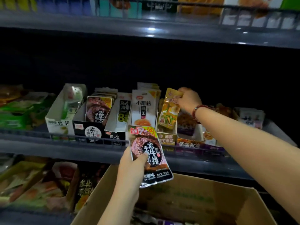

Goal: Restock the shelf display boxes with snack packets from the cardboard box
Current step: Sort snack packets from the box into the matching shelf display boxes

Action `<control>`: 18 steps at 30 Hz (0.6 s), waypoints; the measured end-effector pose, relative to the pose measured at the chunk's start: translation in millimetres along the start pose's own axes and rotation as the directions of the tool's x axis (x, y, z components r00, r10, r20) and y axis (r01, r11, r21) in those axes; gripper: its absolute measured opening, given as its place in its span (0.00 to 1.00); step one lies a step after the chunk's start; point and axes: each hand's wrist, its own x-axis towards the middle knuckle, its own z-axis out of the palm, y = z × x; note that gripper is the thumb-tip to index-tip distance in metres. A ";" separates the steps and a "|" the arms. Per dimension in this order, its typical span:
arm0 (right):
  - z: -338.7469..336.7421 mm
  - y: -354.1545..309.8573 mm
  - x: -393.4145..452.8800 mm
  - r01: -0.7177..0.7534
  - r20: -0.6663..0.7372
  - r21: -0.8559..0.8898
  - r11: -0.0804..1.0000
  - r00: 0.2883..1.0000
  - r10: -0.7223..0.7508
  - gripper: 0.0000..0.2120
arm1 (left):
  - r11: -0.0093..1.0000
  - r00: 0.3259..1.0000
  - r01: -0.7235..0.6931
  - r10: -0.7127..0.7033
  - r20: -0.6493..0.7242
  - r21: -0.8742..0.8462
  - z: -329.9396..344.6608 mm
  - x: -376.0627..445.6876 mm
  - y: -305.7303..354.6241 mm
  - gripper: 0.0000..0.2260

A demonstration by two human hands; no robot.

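Note:
My left hand [132, 166] grips a black snack packet [150, 157] with a meat picture, held up in front of the middle shelf edge. My right hand [189, 99] pinches the top of a yellow packet [168, 109] that stands tilted in a yellow display box [167, 138]. A black display box [88, 129] further left holds matching black packets [98, 109]. The open cardboard box [186, 197] sits below my arms, its contents mostly hidden in shadow.
More display boxes line the shelf: a white one [60, 117] at left, a kelp box [118, 117], a white noodle-packet box [143, 108], purple boxes [190, 127] at right. A wire rail [65, 137] runs along the shelf front. Bagged goods [40, 184] fill the lower shelf.

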 end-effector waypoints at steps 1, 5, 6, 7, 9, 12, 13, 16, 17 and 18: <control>6.4 -2.8 2.3 0.007 0.025 -0.037 0.999 1.000 -0.006 0.17 | 1.000 1.000 0.010 -0.010 -0.003 -0.013 -1.5 1.6 -0.2 0.10; 26.8 -4.1 11.1 -0.012 0.137 -0.137 0.991 0.990 0.031 0.17 | 0.997 0.999 0.047 -0.049 -0.020 -0.062 -6.1 5.0 -0.1 0.09; 30.6 -3.1 12.3 -0.019 0.157 -0.153 0.988 0.987 0.043 0.17 | 0.996 0.998 0.052 -0.054 -0.020 -0.071 -6.8 5.1 -0.1 0.09; 34.7 -1.5 12.9 -0.022 0.175 -0.165 0.986 0.983 0.051 0.16 | 0.996 0.998 0.054 -0.056 -0.017 -0.077 -6.9 5.3 0.1 0.09; 41.5 2.7 12.4 -0.016 0.187 -0.170 0.985 0.981 0.048 0.16 | 0.996 0.999 0.043 -0.045 -0.022 -0.075 -6.7 5.4 -0.1 0.09; 47.6 8.3 10.8 -0.026 0.136 -0.120 0.992 0.990 0.042 0.17 | 0.997 1.000 0.027 -0.028 -0.012 -0.078 -4.1 5.2 -0.2 0.09; 48.4 9.4 10.3 -0.038 0.110 -0.093 0.995 0.993 0.048 0.17 | 0.997 1.000 0.019 -0.019 -0.005 -0.079 -2.9 5.8 -0.7 0.09; 45.6 10.5 4.6 -0.052 0.051 0.010 0.999 0.997 0.051 0.21 | 0.998 1.000 -0.013 0.013 0.008 -0.069 -2.1 7.1 -2.7 0.11; 42.4 9.3 1.0 -0.040 0.032 0.030 0.999 0.999 0.039 0.22 | 0.997 1.000 -0.012 0.013 0.015 -0.071 -1.7 7.6 -3.5 0.10; 37.8 7.0 -3.8 -0.020 0.017 0.051 0.999 1.000 0.019 0.22 | 0.997 1.000 -0.006 0.007 0.019 -0.083 -1.7 7.7 -4.4 0.09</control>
